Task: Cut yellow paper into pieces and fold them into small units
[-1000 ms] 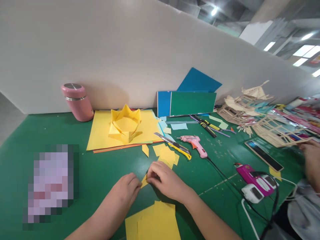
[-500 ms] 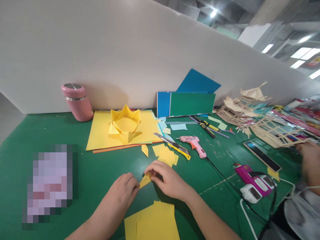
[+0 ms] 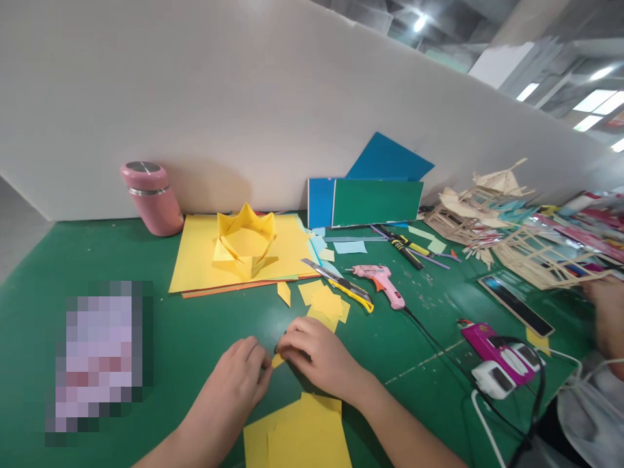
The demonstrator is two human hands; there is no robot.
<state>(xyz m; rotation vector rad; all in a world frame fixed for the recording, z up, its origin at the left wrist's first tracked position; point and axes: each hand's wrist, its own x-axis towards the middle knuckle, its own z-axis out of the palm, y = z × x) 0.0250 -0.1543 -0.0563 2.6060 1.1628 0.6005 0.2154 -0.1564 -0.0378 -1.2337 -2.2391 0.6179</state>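
Observation:
A small piece of yellow paper (image 3: 277, 360) is pinched between my two hands above the green table; most of it is hidden by fingers. My left hand (image 3: 245, 368) is closed on its left end. Fingers of my right hand (image 3: 312, 351) curl over the other end, with the thumb underneath out of sight. Nearer to me lie several yellow paper sheets (image 3: 302, 435). Just beyond my right hand are loose yellow paper scraps (image 3: 325, 304). A folded yellow paper crown shape (image 3: 246, 250) stands on a stack of coloured sheets (image 3: 195, 263).
Right of the scraps lie a utility knife (image 3: 341, 286) and a pink glue gun (image 3: 383, 283), its cord running to a magenta power strip (image 3: 497, 354). A pink flask (image 3: 155, 198) stands back left. Stick models (image 3: 531, 253) and another person's arm (image 3: 607, 318) are at right.
My right hand has moved slightly down and closed further over the yellow paper, so less of it shows. The left hand stays almost in place. The view has shifted a little.

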